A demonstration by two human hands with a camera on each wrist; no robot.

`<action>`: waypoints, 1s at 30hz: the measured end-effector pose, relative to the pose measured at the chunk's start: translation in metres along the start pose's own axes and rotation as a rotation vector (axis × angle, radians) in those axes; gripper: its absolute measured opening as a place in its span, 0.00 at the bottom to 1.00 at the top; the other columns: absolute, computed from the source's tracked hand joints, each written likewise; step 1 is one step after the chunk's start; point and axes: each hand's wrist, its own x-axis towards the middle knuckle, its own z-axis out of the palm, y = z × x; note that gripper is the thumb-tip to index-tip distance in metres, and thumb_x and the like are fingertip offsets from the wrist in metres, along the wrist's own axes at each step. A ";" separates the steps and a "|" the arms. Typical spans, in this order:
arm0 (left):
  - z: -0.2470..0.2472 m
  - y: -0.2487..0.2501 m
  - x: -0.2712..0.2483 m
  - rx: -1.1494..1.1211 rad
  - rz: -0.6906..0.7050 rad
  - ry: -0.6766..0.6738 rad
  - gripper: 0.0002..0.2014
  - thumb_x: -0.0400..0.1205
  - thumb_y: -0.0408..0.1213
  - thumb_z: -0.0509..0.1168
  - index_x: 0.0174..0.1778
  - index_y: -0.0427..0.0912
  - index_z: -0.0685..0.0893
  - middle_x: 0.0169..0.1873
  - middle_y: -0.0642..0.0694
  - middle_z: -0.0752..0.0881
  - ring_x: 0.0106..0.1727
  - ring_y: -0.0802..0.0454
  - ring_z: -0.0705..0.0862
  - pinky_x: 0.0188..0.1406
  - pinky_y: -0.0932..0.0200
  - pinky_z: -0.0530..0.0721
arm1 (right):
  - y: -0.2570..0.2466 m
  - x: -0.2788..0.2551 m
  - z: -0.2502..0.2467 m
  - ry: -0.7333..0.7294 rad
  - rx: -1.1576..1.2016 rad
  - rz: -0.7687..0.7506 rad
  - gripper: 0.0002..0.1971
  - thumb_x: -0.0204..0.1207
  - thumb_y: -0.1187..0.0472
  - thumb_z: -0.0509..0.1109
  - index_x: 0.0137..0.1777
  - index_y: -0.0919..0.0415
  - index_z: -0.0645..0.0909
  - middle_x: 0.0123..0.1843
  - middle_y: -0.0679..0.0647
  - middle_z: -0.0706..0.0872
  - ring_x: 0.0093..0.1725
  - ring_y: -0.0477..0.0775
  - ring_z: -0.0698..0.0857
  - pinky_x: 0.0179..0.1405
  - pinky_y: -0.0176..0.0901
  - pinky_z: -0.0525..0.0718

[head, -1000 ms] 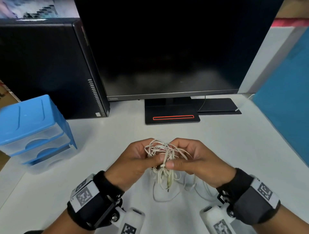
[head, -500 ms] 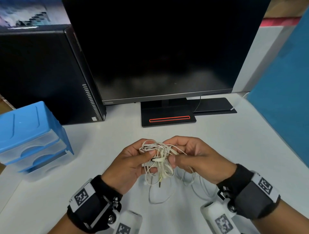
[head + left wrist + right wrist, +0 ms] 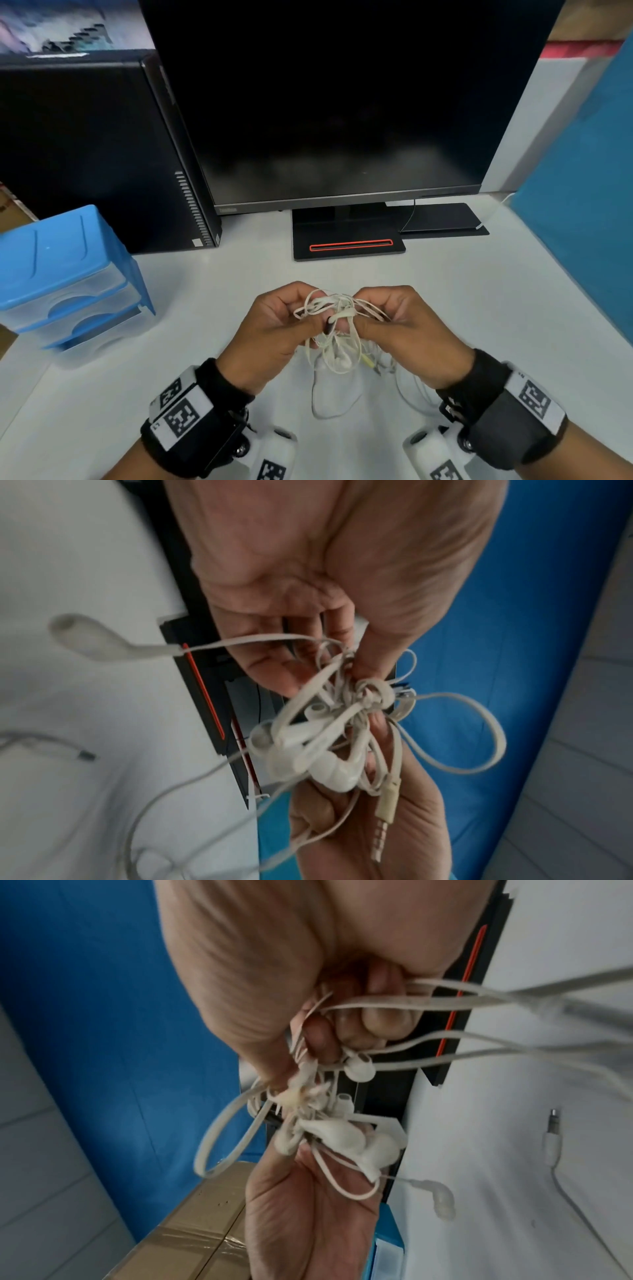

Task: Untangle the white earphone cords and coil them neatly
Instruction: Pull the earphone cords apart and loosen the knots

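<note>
The tangle of white earphone cords [image 3: 337, 310] sits squarely between your hands, lifted off the table [image 3: 462, 294]: your left hand [image 3: 274, 334] pinches one side of the knot and your right hand [image 3: 407, 329] pinches the other, so neither is nearer and the next pull runs sideways, hand away from hand. The knot has no clear long axis, though loose loops and what looks like a jack plug [image 3: 385, 808] hang down from it towards you. Below lies plain white table, with a dark monitor [image 3: 342, 102] well beyond and a blue drawer unit [image 3: 65, 270] off to your left.
</note>
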 end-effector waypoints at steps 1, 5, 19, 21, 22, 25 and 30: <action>0.000 -0.001 -0.001 -0.015 -0.013 -0.028 0.09 0.67 0.39 0.75 0.41 0.42 0.87 0.37 0.44 0.89 0.37 0.51 0.84 0.37 0.61 0.81 | -0.001 0.000 -0.001 -0.012 0.006 0.003 0.05 0.70 0.72 0.78 0.36 0.70 0.85 0.25 0.48 0.82 0.25 0.40 0.75 0.27 0.30 0.70; 0.002 0.003 -0.003 -0.105 -0.076 -0.120 0.06 0.69 0.39 0.72 0.40 0.42 0.86 0.35 0.48 0.86 0.36 0.56 0.83 0.39 0.66 0.80 | 0.000 -0.002 -0.002 -0.005 -0.016 0.009 0.09 0.66 0.67 0.74 0.32 0.73 0.80 0.24 0.56 0.74 0.24 0.45 0.67 0.25 0.36 0.62; -0.010 0.001 0.002 -0.241 -0.169 -0.134 0.26 0.67 0.37 0.82 0.59 0.33 0.84 0.53 0.31 0.87 0.54 0.37 0.86 0.57 0.46 0.83 | 0.000 0.002 -0.012 -0.169 0.165 0.171 0.03 0.71 0.62 0.73 0.42 0.58 0.87 0.23 0.50 0.72 0.22 0.45 0.59 0.22 0.40 0.51; -0.011 -0.001 0.003 -0.193 -0.177 -0.071 0.24 0.68 0.36 0.80 0.58 0.31 0.84 0.57 0.25 0.85 0.56 0.31 0.84 0.60 0.39 0.81 | 0.002 0.002 -0.013 -0.204 0.123 0.163 0.08 0.68 0.60 0.76 0.47 0.60 0.87 0.25 0.52 0.75 0.24 0.49 0.61 0.22 0.38 0.54; -0.011 -0.002 0.003 -0.167 -0.180 -0.036 0.23 0.68 0.35 0.79 0.57 0.31 0.85 0.57 0.23 0.84 0.56 0.29 0.84 0.61 0.36 0.80 | 0.002 0.002 -0.012 -0.208 0.086 0.147 0.10 0.67 0.60 0.77 0.48 0.60 0.87 0.26 0.52 0.76 0.25 0.49 0.63 0.21 0.36 0.56; -0.011 -0.003 0.004 -0.079 -0.165 0.046 0.14 0.67 0.33 0.78 0.48 0.36 0.89 0.48 0.31 0.90 0.47 0.36 0.88 0.49 0.46 0.86 | 0.004 0.001 -0.008 -0.175 0.021 0.086 0.10 0.68 0.67 0.76 0.50 0.65 0.86 0.28 0.51 0.80 0.23 0.42 0.72 0.21 0.26 0.68; -0.008 -0.002 0.003 0.081 -0.031 0.127 0.06 0.69 0.26 0.75 0.40 0.37 0.90 0.40 0.37 0.91 0.39 0.47 0.89 0.38 0.59 0.86 | 0.010 0.001 -0.004 -0.098 -0.016 0.066 0.14 0.71 0.65 0.75 0.57 0.66 0.86 0.27 0.51 0.80 0.24 0.46 0.72 0.26 0.32 0.70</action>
